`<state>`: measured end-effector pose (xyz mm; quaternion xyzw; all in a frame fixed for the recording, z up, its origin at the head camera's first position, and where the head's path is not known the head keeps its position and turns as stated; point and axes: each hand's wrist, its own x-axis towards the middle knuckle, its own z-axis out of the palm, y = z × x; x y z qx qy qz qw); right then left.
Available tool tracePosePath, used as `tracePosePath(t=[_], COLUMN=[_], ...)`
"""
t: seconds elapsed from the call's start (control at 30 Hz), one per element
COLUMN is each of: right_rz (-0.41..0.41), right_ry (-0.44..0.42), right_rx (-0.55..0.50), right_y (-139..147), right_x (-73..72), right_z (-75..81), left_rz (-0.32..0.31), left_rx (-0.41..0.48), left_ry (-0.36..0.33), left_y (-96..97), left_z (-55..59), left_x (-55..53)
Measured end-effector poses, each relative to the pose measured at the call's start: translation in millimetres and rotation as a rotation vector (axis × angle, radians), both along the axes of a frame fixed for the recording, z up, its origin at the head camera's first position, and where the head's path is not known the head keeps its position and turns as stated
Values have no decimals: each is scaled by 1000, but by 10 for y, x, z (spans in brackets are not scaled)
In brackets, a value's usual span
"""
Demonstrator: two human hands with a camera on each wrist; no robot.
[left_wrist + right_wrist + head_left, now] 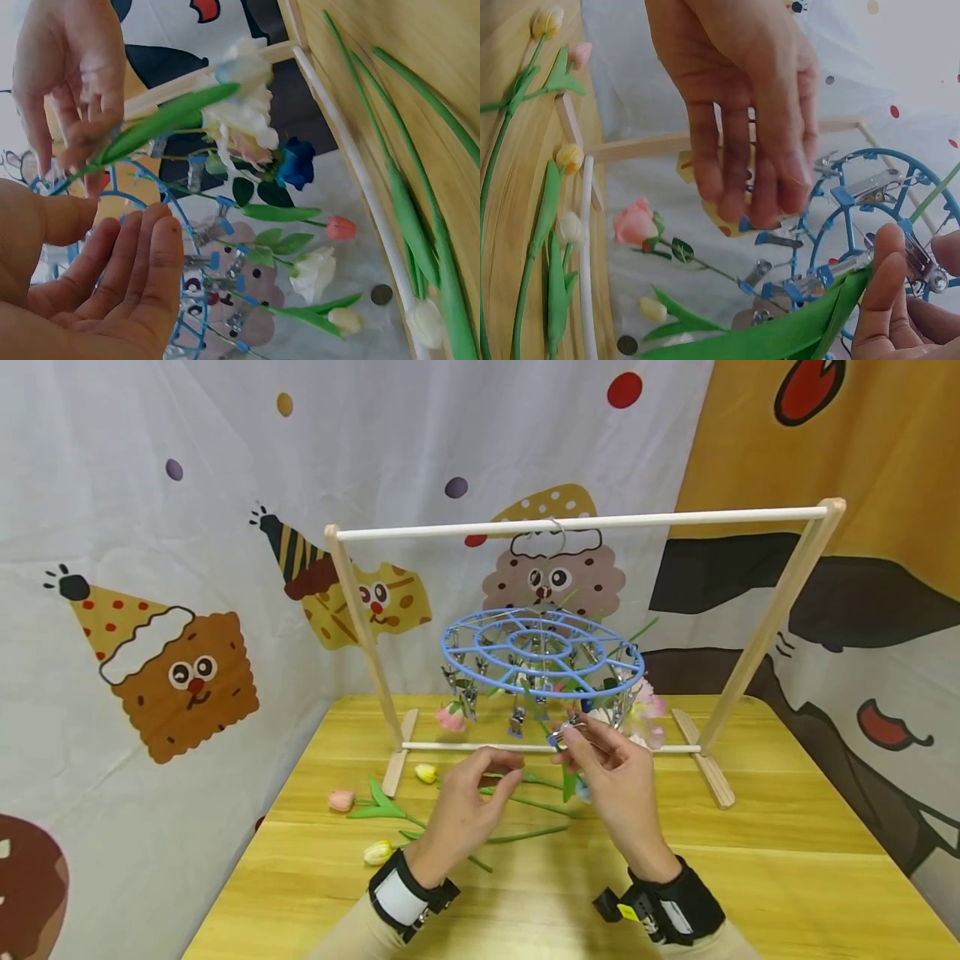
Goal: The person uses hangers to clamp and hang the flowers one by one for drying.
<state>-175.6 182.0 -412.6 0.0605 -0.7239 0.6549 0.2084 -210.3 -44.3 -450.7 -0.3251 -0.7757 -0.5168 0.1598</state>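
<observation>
In the head view, my right hand (pixel 618 772) pinches a metal clip (pixel 922 262) with blue tips at the near side of a round blue hanging rack (pixel 480 681). A green-leaved flower stem (pixel 847 296) runs by those fingers, its leaves hanging below the clip. My left hand (pixel 468 806) is held to the left with bent, relaxed fingers and nothing between them; the left wrist view shows its palm (pixel 97 300). Other clips on the rack hold flowers upside down: a pink rose (pixel 636 223), a white rose (pixel 313 274), a blue rose (pixel 298 163) and a red tulip (pixel 340 228).
The rack hangs by a hook from the white bar (pixel 637 520) of a wooden stand (pixel 772 610). Several tulips lie on the wooden table (pixel 787 860), including a pink tulip (pixel 341 801) and a yellow tulip (pixel 378 852). A printed curtain (pixel 375 435) is behind.
</observation>
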Motion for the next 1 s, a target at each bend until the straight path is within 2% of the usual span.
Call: tracePosePath(t=[0.27, 0.53, 0.63, 0.77, 1.0], right_rz=[-45, -122, -136, -127, -67], right_ry=[55, 87, 89, 69, 50], right_rx=[88, 164, 190, 228, 292], right_y=[149, 292, 350, 395, 387], right_x=[76, 179, 202, 224, 255], right_z=[-61, -177, -227, -305, -479], left_rz=[19, 16, 8, 0, -12], left_rx=[-209, -429, -493, -545, -604], left_ry=[19, -80, -85, -76, -122], left_y=[-235, -524, -621, -719, -827], left_z=[-102, -241, -310, -384, -462], left_x=[-53, -84, -105, -132, -134])
